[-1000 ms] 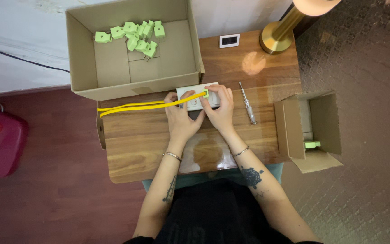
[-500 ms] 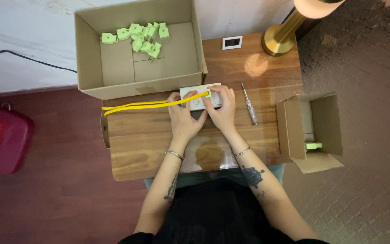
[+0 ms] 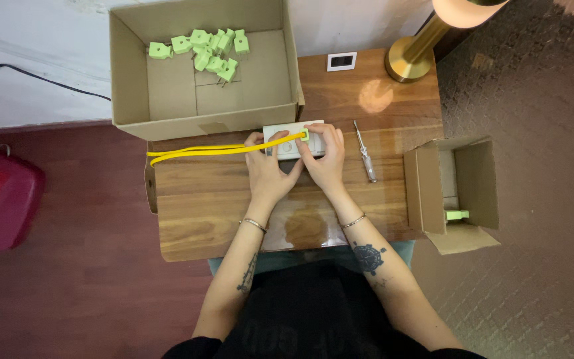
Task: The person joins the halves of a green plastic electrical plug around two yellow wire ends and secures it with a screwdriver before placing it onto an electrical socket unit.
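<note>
A white rectangular switch plate (image 3: 292, 130) lies on the wooden table (image 3: 200, 206) just in front of the big cardboard box. Both hands rest on it: my left hand (image 3: 268, 171) grips its left part, my right hand (image 3: 325, 163) its right part. A small green block (image 3: 305, 135) sits on the plate between my fingertips. Yellow wires (image 3: 200, 151) run from that block leftward to the table's left edge.
The large open cardboard box (image 3: 204, 123) at the back holds several green blocks (image 3: 204, 50). A screwdriver (image 3: 365, 159) lies right of my hands. A smaller open box (image 3: 453, 193) with one green piece stands at the right. A brass lamp base (image 3: 410, 63) and a small white frame (image 3: 341, 61) stand behind.
The view has shifted slightly; my hands stay on the white plate with the yellow wires, barely moved.
</note>
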